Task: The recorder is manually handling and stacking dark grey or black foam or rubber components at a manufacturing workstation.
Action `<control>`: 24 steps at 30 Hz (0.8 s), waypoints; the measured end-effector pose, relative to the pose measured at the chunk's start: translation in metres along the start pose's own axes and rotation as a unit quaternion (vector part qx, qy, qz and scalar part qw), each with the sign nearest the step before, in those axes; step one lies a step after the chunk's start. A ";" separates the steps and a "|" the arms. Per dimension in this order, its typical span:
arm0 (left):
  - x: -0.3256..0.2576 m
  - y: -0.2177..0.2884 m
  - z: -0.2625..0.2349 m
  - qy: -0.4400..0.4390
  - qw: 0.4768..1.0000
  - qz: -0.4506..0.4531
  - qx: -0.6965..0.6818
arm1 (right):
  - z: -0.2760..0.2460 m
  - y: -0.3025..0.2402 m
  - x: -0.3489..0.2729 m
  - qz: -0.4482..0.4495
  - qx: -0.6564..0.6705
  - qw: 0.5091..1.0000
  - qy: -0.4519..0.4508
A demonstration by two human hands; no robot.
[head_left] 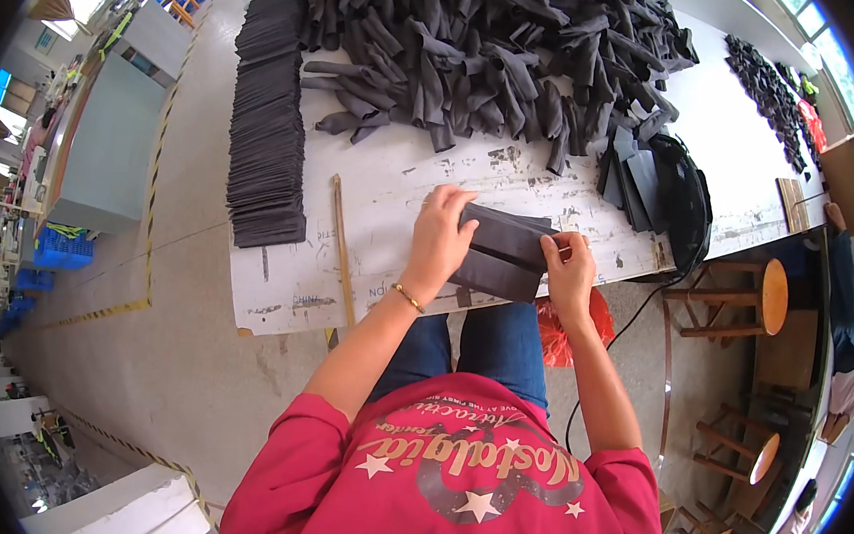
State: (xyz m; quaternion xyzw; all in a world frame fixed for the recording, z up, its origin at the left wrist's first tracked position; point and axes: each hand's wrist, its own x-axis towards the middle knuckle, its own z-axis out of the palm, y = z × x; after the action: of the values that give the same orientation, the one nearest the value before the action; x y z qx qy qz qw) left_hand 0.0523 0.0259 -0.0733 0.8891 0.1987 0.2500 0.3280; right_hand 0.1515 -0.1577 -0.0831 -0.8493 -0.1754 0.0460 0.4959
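Observation:
A dark grey, flat piece of cloth (504, 245) lies at the near edge of the white table (275, 290), with a fold line across it. My left hand (439, 238) closes on its left end, thumb on top. At its right end my right hand (571, 270) pinches the edge between thumb and fingers. To the left stands a long, neat stack of flat dark cloth pieces (270, 114). Beyond my hands spreads a big loose heap of curled dark cloth pieces (484, 51). Several flat dark pieces (640, 178) lie to the right.
A wooden stick (342, 245) lies between the stack and my left hand. At the table's right sits a black rounded object (688, 202), a cord hanging below it. A red plastic bag (583, 329) is under the edge. Wooden stools (771, 297) stand at the right.

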 end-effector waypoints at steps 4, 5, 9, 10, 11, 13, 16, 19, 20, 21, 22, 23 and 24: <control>-0.009 0.018 0.016 -0.063 0.976 0.189 0.093 | 0.004 -0.007 0.001 0.003 -0.056 0.998 -0.009; -0.013 0.017 0.021 -0.061 0.976 0.189 0.094 | 0.006 -0.008 0.003 0.000 -0.085 0.996 -0.007; -0.019 0.007 0.032 -0.087 0.965 0.199 0.147 | 0.012 -0.005 -0.004 -0.049 -0.133 0.990 0.008; -0.019 0.004 0.034 -0.098 0.966 0.194 0.143 | 0.015 -0.007 -0.007 -0.110 -0.191 0.975 0.022; -0.018 0.003 0.035 -0.110 0.966 0.189 0.137 | 0.017 -0.013 -0.011 -0.169 -0.248 0.953 0.037; -0.019 -0.002 0.036 -0.122 0.960 0.193 0.159 | 0.026 -0.016 -0.020 -0.176 -0.258 0.950 -0.016; -0.018 -0.003 0.039 -0.143 0.955 0.198 0.169 | 0.038 -0.002 -0.025 -0.184 -0.316 0.926 -0.095; -0.017 -0.004 0.040 -0.159 0.954 0.186 0.174 | 0.042 0.003 -0.026 -0.185 -0.299 0.931 -0.099; -0.017 -0.005 0.041 -0.166 0.952 0.182 0.183 | 0.042 0.003 -0.024 -0.180 -0.300 0.930 -0.113; -0.017 -0.005 0.042 -0.168 0.952 0.181 0.181 | 0.042 0.004 -0.024 -0.178 -0.301 0.930 -0.115; -0.019 -0.005 0.042 -0.170 0.953 0.171 0.183 | 0.043 0.005 -0.025 -0.183 -0.299 0.929 -0.115; -0.019 -0.005 0.042 -0.172 0.954 0.161 0.186 | 0.044 0.006 -0.025 -0.188 -0.297 0.929 -0.114; -0.020 -0.006 0.042 -0.174 0.954 0.160 0.184 | 0.044 0.007 -0.025 -0.182 -0.284 0.934 -0.121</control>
State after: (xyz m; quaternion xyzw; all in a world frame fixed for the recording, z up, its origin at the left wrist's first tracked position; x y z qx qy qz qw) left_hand 0.0599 -0.0007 -0.1111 0.9840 0.0360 0.0993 0.1438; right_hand 0.1188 -0.1330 -0.1135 -0.8961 -0.3914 0.0057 0.2093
